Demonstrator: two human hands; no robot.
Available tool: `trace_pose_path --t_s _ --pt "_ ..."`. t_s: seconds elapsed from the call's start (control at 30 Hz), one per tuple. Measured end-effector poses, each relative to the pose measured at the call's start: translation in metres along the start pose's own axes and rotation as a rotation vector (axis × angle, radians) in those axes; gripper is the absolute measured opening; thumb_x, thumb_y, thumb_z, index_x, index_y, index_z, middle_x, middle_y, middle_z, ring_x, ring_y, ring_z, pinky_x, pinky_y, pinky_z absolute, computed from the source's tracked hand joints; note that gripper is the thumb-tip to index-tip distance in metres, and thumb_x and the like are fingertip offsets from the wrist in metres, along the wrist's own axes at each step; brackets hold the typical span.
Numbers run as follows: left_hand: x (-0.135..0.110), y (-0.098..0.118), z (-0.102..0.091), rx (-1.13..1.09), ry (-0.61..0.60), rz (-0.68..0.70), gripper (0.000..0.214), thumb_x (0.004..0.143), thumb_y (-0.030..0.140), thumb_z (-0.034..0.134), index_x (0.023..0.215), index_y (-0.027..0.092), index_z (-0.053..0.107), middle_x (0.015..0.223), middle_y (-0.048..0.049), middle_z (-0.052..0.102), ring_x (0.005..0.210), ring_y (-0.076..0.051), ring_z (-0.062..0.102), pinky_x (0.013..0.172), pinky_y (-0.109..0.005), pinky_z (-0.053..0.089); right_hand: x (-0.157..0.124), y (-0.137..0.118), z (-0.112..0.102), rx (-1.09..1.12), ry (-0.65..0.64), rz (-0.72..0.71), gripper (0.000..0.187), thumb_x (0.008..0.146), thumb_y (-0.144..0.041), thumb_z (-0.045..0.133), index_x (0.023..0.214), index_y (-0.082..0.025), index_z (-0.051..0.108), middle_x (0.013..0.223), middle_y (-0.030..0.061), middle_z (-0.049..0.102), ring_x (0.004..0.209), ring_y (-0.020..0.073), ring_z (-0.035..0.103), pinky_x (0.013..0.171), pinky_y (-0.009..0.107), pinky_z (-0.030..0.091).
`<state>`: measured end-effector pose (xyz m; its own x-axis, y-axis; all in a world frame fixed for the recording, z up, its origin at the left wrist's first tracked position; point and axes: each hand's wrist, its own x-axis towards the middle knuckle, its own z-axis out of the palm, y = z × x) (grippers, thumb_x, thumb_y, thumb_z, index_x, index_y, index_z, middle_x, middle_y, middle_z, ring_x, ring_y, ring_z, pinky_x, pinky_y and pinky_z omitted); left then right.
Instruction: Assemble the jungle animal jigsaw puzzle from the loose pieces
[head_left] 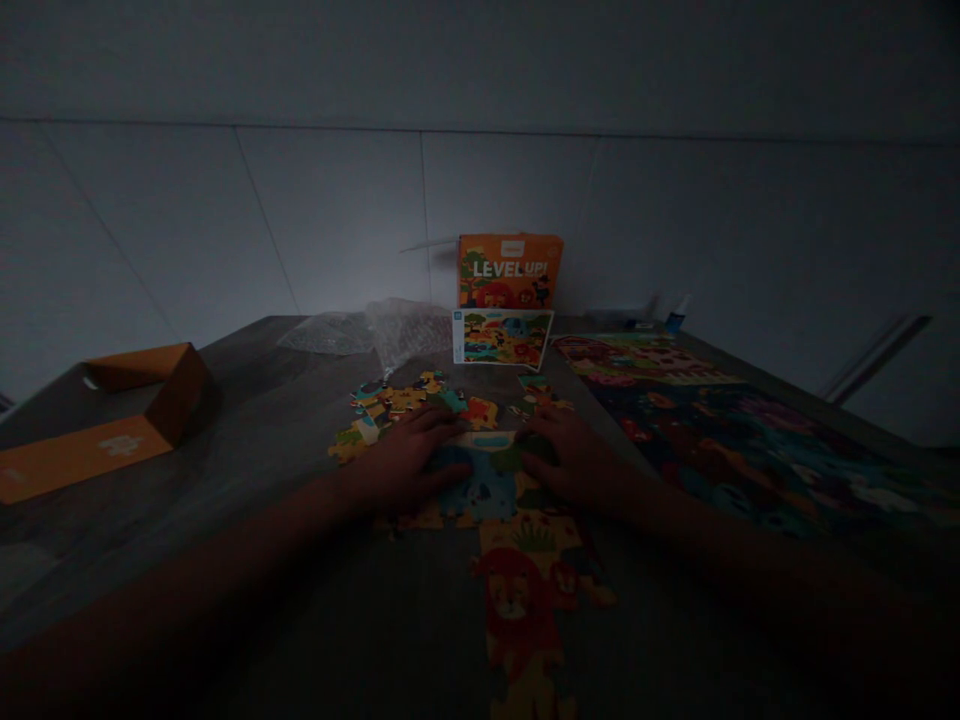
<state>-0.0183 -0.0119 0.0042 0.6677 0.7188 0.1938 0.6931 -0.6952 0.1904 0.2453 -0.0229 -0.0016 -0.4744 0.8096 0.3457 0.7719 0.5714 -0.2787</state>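
Observation:
A partly joined jigsaw puzzle (480, 490) lies on the table in front of me, with a blue elephant in its upper part and a red-maned lion lower down. On its left side rests my left hand (412, 455), fingers stretched out and apart, over the pieces by the elephant. My right hand (566, 455) lies across the right side, fingers spread and slightly bent. Beyond my left hand is a heap of loose puzzle pieces (405, 398). A few more pieces (536, 390) lie past my right fingers. The light is dim, and the spots under both palms are hidden.
At the back, a picture card (504, 338) leans on an orange puzzle box (510, 270). Bubble wrap (409, 330) lies beside them. An open orange box part (112, 440) stands at left. Finished-looking colourful puzzles (720, 440) cover the right side. A small bottle (677, 315) stands behind.

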Motion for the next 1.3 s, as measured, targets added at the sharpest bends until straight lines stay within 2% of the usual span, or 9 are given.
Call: trace_pose_path --t_s 0.1,0.27,0.47,0.63,0.73,0.87,1.0,1.13,1.3 --pt "0.0 -0.002 0.0 -0.004 -0.009 0.004 0.057 0.093 0.053 0.052 0.137 0.017 0.051 0.142 -0.014 0.05 0.132 -0.03 0.045 0.111 -0.046 0.036 0.004 -0.003 0.003 -0.006 0.017 0.009 0.02 0.084 -0.02 0.058 0.101 -0.016 0.067 0.106 0.0115 0.064 0.104 0.026 0.056 0.094 0.042 0.044" --pt "0.0 -0.003 -0.001 0.001 -0.03 0.044 0.059 0.092 0.052 0.053 0.141 0.018 0.047 0.144 -0.0131 0.048 0.134 -0.031 0.04 0.113 -0.049 0.032 0.01 -0.005 0.008 -0.002 0.009 0.025 0.034 0.084 -0.02 0.056 0.117 -0.014 0.065 0.118 0.0134 0.064 0.116 0.0278 0.054 0.104 0.044 0.04" --pt "0.002 -0.003 0.001 0.008 -0.028 0.05 0.059 0.091 0.052 0.055 0.141 0.021 0.048 0.144 -0.0117 0.048 0.134 -0.032 0.038 0.113 -0.05 0.031 0.013 -0.003 0.012 -0.056 -0.105 0.058 0.047 0.087 -0.022 0.049 0.133 -0.013 0.057 0.143 0.0139 0.052 0.136 0.0306 0.04 0.115 0.052 0.026" --pt "0.005 0.001 0.001 0.039 -0.056 0.022 0.062 0.091 0.055 0.052 0.143 0.023 0.046 0.148 -0.0113 0.045 0.134 -0.035 0.036 0.112 -0.057 0.029 0.017 -0.003 0.012 -0.057 -0.188 0.092 0.055 0.087 -0.021 0.046 0.142 -0.014 0.049 0.151 0.0131 0.042 0.141 0.0335 0.033 0.115 0.055 0.026" --pt "0.006 -0.001 0.004 0.046 -0.047 0.014 0.06 0.09 0.056 0.053 0.142 0.025 0.047 0.15 -0.01 0.043 0.134 -0.036 0.036 0.112 -0.059 0.027 0.018 -0.002 0.008 -0.043 -0.2 0.067 0.054 0.085 -0.019 0.048 0.139 -0.017 0.053 0.151 0.0112 0.042 0.139 0.0324 0.035 0.114 0.055 0.027" --pt "0.006 -0.005 0.007 0.037 -0.022 0.017 0.06 0.09 0.059 0.052 0.141 0.027 0.048 0.148 -0.0099 0.046 0.135 -0.036 0.034 0.111 -0.059 0.028 0.02 -0.003 0.004 -0.007 -0.21 0.01 0.049 0.081 -0.017 0.053 0.129 -0.019 0.061 0.144 0.01 0.052 0.134 0.0284 0.042 0.115 0.05 0.028" --pt "0.007 -0.004 0.006 0.034 -0.009 0.009 0.06 0.09 0.058 0.052 0.139 0.025 0.05 0.145 -0.0105 0.049 0.133 -0.035 0.037 0.111 -0.057 0.03 0.02 -0.001 0.004 0.046 -0.168 0.0 0.045 0.078 -0.015 0.057 0.122 -0.016 0.066 0.134 0.0127 0.059 0.127 0.0287 0.049 0.111 0.049 0.033" --pt "0.008 -0.004 0.007 0.052 0.011 -0.06 0.061 0.09 0.059 0.051 0.136 0.019 0.053 0.143 -0.0119 0.051 0.133 -0.035 0.038 0.112 -0.056 0.03 0.018 0.001 0.007 0.109 -0.114 -0.013 0.042 0.075 -0.014 0.058 0.116 -0.019 0.068 0.128 0.0099 0.063 0.121 0.0256 0.055 0.107 0.045 0.039" --pt "0.007 -0.01 0.011 0.047 0.033 -0.107 0.062 0.09 0.06 0.05 0.134 0.017 0.054 0.144 -0.0137 0.05 0.136 -0.037 0.035 0.112 -0.056 0.029 0.016 -0.003 0.007 0.212 -0.114 -0.144 0.049 0.07 -0.008 0.054 0.115 -0.021 0.068 0.124 0.0065 0.066 0.12 0.0227 0.056 0.108 0.042 0.04"
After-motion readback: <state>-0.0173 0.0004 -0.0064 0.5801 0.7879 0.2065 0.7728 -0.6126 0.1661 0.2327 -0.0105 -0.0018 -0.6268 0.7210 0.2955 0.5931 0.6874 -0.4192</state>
